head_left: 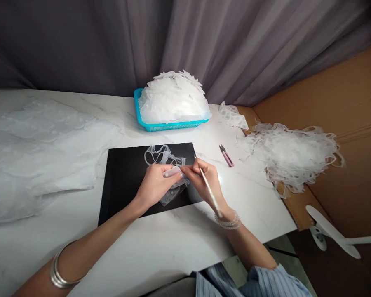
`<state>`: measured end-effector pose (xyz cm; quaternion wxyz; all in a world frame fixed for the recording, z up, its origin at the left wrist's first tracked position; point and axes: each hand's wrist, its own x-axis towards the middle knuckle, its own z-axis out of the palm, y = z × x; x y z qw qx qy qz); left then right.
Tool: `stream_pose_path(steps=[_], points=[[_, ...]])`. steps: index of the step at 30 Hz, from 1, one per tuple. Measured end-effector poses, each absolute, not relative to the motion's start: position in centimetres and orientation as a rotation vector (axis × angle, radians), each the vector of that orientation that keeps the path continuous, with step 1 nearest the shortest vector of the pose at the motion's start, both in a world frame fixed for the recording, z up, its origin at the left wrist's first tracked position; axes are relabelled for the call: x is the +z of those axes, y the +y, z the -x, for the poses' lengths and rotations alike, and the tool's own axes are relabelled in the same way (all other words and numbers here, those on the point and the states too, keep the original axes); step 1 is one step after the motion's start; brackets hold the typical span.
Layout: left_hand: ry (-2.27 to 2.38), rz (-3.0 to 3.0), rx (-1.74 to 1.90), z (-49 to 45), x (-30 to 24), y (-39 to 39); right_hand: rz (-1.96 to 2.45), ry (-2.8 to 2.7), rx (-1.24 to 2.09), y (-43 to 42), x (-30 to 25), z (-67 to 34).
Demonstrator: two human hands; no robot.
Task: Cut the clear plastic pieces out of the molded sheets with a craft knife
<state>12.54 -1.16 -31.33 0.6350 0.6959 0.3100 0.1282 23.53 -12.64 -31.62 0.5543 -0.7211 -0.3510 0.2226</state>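
A: What's the left hand (pixel 156 185) doing?

B: Its fingers and thumb are pressed together, pinching a small clear plastic strip (pixel 173 172) over the middle of the black mat (pixel 123 185)

A: And the right hand (pixel 207 180)?

B: That one's closed too, with its fingers wrapped around a thin pale stick (pixel 208 192). The stick's dark pointed tip sticks out past the fingers toward the far edge of the mat, and the fingertips (pixel 187 168) come right up to the strip.

A: What's lying under the hands?

B: A clear plastic scrap (pixel 165 156) full of holes. It's on the mat and shows both above and below the hands.

A: What's around the mat?

B: Just past its far edge sits a blue basket (pixel 173 127) heaped with white plastic strips (pixel 173 99). To the right of the mat are small pink snips (pixel 226 156), and farther right is a big tangled heap of clear plastic netting (pixel 290 156). A wide clear plastic sheet (pixel 40 156) lies to the left of the mat, all on the same white marble table (pixel 154 243).

A: Anything on the wrists?

B: A metal bangle (pixel 60 270) on the left arm and a beaded bracelet (pixel 228 220) on the right wrist
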Motion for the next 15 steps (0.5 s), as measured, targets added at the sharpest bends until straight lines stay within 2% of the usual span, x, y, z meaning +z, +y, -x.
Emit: stream_pose_path(steps=[5,8,11,15], points=[[0.794,-1.753,0.595,-12.2,-30.2,0.0,1.900,-0.979,0.217,-13.7,-32.8,-25.0],[0.810,-1.465,0.755,-12.0,-29.3,2.0,1.971,-0.949,0.162,-14.5,-33.4,-27.8],[0.694,-1.137,0.620,-11.9,-28.7,3.1,2.097,-0.926,0.086,-15.0,-33.3,-29.6],[0.589,-1.024,0.447,-11.6,-28.0,2.3,2.083,-0.889,0.001,-14.8,-30.8,-28.2]])
